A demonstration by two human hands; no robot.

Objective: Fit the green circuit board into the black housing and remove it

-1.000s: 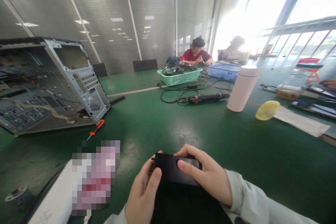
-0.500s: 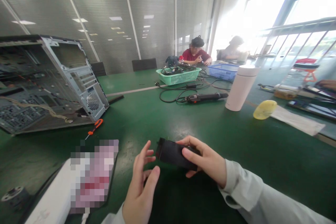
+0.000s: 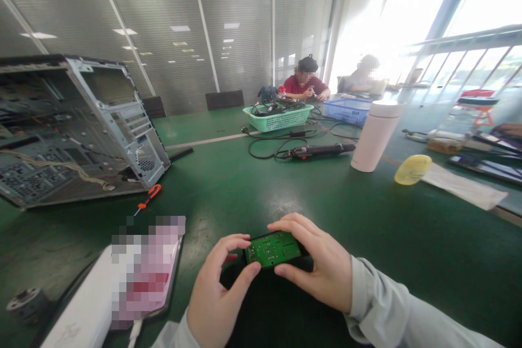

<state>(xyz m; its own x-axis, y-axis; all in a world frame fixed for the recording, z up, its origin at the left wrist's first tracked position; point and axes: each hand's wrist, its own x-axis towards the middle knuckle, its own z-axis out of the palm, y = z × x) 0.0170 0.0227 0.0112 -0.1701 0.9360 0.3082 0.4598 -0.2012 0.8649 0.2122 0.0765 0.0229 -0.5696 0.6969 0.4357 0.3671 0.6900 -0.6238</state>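
Observation:
Between my two hands is a black casing with a green circuit board (image 3: 272, 249) facing up toward me. My left hand (image 3: 222, 283) grips its left end, with the thumb on the near edge and the fingers on the far edge. Around the right end, my right hand (image 3: 316, 258) holds it in the same way, fingers at the far edge and thumb at the near one. The underside of the casing is hidden. Left of my hands lie a phone (image 3: 157, 272) with a blurred screen and a white power bank (image 3: 81, 299).
An open computer case (image 3: 118, 125) stands at the left, an orange-handled screwdriver (image 3: 149, 198) before it. Ahead lie a corded electric screwdriver (image 3: 322, 150), a green basket (image 3: 281, 118) of cables, a blue basket (image 3: 346, 112), a pink tumbler (image 3: 375, 138) and a yellow object (image 3: 412, 169). Two people sit far off.
The black casing has been turned over, so the circuit board now shows. My left hand, open beside it before, has closed on its left end.

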